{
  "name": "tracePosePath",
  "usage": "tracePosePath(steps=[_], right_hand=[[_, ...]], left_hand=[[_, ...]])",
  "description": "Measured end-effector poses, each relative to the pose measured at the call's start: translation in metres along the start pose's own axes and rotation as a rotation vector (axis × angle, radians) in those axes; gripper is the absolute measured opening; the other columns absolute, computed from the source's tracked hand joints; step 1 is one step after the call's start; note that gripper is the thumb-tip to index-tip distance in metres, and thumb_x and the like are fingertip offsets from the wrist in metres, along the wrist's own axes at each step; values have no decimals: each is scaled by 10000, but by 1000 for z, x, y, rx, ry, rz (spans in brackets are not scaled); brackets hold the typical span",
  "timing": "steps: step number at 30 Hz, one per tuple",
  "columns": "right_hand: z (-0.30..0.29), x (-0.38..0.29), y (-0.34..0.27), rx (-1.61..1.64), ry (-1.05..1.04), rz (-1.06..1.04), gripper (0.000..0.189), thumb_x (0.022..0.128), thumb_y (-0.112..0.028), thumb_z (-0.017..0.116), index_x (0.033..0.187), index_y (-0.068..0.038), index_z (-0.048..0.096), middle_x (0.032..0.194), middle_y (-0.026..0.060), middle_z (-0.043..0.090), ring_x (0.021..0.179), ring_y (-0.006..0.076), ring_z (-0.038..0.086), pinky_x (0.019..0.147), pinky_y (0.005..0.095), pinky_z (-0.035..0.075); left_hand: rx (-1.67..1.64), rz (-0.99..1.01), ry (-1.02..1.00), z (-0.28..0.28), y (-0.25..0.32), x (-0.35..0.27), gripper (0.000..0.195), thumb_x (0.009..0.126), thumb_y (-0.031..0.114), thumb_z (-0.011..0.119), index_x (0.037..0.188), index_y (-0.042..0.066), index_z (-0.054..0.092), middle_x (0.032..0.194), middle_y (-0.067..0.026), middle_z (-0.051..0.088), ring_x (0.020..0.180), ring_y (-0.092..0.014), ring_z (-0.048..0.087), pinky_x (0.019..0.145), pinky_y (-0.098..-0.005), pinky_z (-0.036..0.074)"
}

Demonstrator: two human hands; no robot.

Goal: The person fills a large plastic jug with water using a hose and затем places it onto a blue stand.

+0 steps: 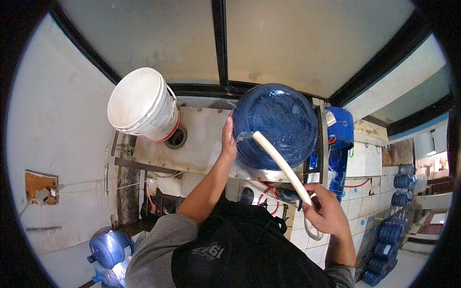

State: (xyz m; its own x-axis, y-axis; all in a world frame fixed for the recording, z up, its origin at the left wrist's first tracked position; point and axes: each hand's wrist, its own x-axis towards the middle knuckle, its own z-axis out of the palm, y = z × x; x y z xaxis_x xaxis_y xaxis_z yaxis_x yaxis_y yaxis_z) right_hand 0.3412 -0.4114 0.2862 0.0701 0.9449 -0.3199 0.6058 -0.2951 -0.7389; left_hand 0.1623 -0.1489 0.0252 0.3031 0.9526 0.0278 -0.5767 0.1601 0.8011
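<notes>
A large blue plastic water jug [277, 122] is upside down over the metal counter [201, 138], its wet round base facing up. My left hand [229, 138] lies against the jug's left side, its fingers partly hidden behind the wall. In my right hand [324, 208] is a cream-coloured hose [279, 158], gripped near its lower part. The hose crosses over the jug's base, and clear water runs from its tip toward my left hand and the jug's side. The jug's neck is out of sight.
A lidded white bucket [137, 100] stands at the counter's left, beside a round drain hole [176, 138]. Right of the counter is a blue drum [340, 126]. More blue jugs lie at lower left [110, 248] and far right [392, 230]. Glass panels rise behind the counter.
</notes>
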Motion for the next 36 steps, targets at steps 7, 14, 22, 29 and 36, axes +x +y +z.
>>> tracePosePath(steps=[7,14,22,29,36], right_hand=[[34,32,-20,-23,101,-12,470,942,-120,636,1384,-40,499,874,226,719,742,382,725,707,438,562],[53,67,-32,-94,278,97,415,972,-172,605,1378,-114,545,763,222,688,728,445,705,675,519,543],[52,111,-49,-320,209,3,399,944,-94,652,1327,-22,570,984,274,676,879,447,684,751,518,534],[52,159,-15,-249,273,-367,510,958,-18,559,1459,-13,464,1596,270,342,1511,470,293,1246,584,197],[56,168,-37,-358,-81,-320,707,1025,-32,473,1664,-114,180,1730,190,121,1601,396,59,1253,617,1]], left_hand=[[404,158,-5,55,62,-3,653,1059,417,519,1550,-2,424,1607,-164,414,1493,-247,372,1249,-382,237],[158,152,-300,-18,14,12,844,1060,624,409,1619,5,279,1665,-174,309,1537,-264,291,1268,-398,194],[295,5,-377,38,83,58,617,1017,321,607,1540,26,461,1519,-142,519,1384,-231,497,1187,-355,339],[155,177,-484,6,49,52,788,1024,512,538,1588,-7,355,1607,-169,409,1504,-255,353,1249,-386,230],[-111,-452,-289,-10,28,71,820,998,633,518,1513,-3,465,1482,-150,554,1365,-254,532,1175,-379,377]])
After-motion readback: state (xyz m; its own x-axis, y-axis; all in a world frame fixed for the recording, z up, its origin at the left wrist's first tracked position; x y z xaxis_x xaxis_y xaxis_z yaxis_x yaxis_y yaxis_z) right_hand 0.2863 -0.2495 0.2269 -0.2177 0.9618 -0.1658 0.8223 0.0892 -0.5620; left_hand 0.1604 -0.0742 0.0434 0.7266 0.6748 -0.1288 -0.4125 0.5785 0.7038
